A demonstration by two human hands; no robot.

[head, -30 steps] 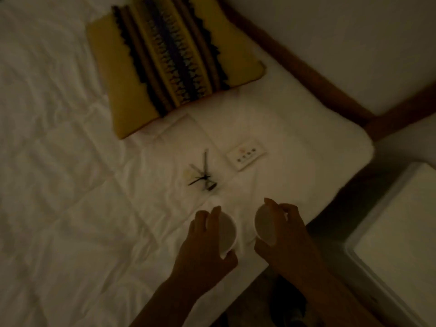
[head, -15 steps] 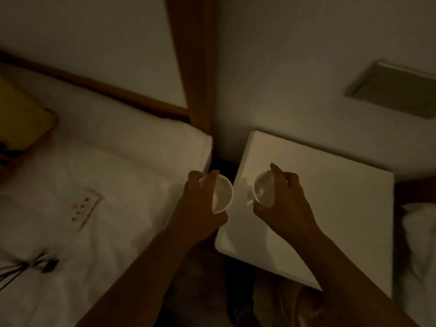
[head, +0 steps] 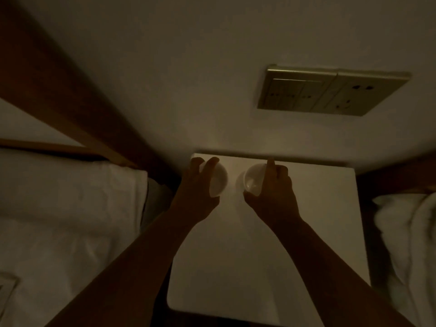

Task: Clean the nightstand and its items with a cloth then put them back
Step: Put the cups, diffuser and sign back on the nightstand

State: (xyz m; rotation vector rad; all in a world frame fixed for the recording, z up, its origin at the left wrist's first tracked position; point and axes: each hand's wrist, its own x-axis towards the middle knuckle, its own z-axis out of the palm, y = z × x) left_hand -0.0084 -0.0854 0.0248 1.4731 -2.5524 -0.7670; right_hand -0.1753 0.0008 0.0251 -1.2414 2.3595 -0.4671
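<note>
Standing against wall (head: 188, 67), white nightstand (head: 295, 256)

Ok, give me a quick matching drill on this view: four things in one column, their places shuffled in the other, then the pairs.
Things
1. left small white cup, gripped by the left hand
2. right small white cup, gripped by the right hand
3. gold-coloured switch-and-socket wall panel
4. white square nightstand

Places
A. on the wall above the nightstand
B. between the white bed and the white bedding
C. by the nightstand's back left corner
D. along the back edge, right of the other cup

Pairs: 1-C, 2-D, 3-A, 4-B
</note>
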